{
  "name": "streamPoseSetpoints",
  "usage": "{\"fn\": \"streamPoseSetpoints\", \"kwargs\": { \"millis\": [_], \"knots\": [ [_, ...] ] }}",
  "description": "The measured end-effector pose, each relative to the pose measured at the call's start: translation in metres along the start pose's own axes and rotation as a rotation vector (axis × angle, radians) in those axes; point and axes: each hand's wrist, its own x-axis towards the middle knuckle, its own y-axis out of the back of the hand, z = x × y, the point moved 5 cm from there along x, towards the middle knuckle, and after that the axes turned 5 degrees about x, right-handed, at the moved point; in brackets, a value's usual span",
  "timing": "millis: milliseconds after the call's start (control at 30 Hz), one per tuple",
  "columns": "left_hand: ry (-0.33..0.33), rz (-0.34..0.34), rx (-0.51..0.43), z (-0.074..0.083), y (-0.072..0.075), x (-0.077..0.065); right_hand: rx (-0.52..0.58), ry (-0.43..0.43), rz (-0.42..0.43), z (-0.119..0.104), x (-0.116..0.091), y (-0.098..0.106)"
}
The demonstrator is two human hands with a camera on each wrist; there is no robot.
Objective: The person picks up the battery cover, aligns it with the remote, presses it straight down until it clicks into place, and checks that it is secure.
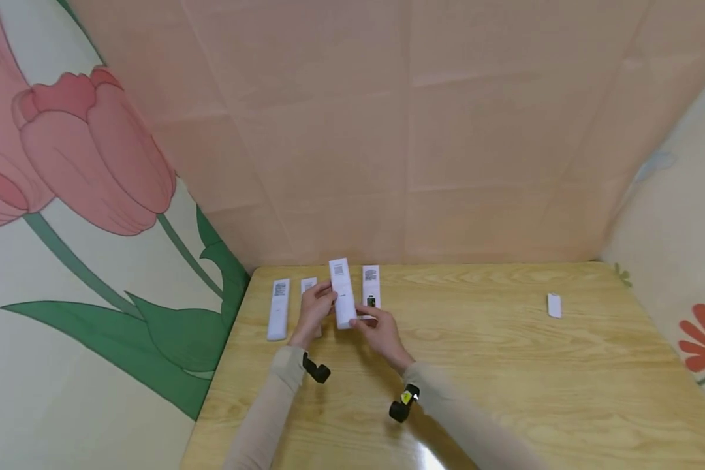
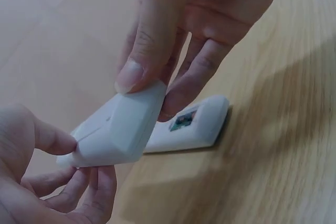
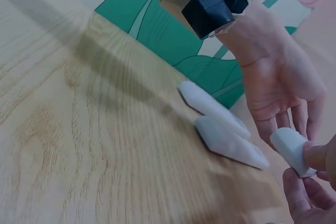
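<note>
Both hands hold a white remote control (image 1: 343,294), raised above the table with its labelled back upward. My left hand (image 1: 316,305) pinches its left side between thumb and fingers. The right hand (image 1: 384,333) grips the lower end, its thumb on top in the left wrist view. Just behind, a second remote control (image 1: 371,274) lies on the table, a dark and green rectangular opening showing in its back. Farther left lie two more, one remote control (image 1: 278,310) at the end and another remote control (image 1: 308,282) partly hidden by my left hand.
A small white flat piece (image 1: 555,305), resembling a battery cover, lies far right on the wooden table (image 1: 476,365). Pinkish cloth (image 1: 405,130) hangs along the back edge. A flower-painted wall (image 1: 94,261) borders the left side, and another painted wall (image 1: 693,248) stands at right.
</note>
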Motion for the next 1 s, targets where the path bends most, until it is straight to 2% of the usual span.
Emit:
{"fn": "streamPoseSetpoints", "kwargs": {
  "millis": [200, 433, 567, 767, 1000],
  "knots": [
    [-0.006, 0.029, 0.05, -0.01, 0.001, 0.007, -0.075, -0.057, 0.004, 0.009, 0.003, -0.004],
    [-0.049, 0.07, 0.156, -0.017, 0.002, 0.007, 0.002, -0.133, -0.004, 0.025, 0.006, -0.013],
    [-0.075, 0.075, 0.181, -0.016, 0.002, 0.006, -0.029, -0.126, -0.004, 0.03, 0.006, -0.015],
    [-0.07, 0.088, 0.247, -0.015, 0.003, 0.004, -0.044, -0.137, 0.012, 0.037, 0.007, -0.017],
    [-0.085, 0.104, 0.322, -0.015, 0.004, 0.001, -0.039, -0.083, 0.047, 0.039, 0.007, -0.017]
  ]
}}
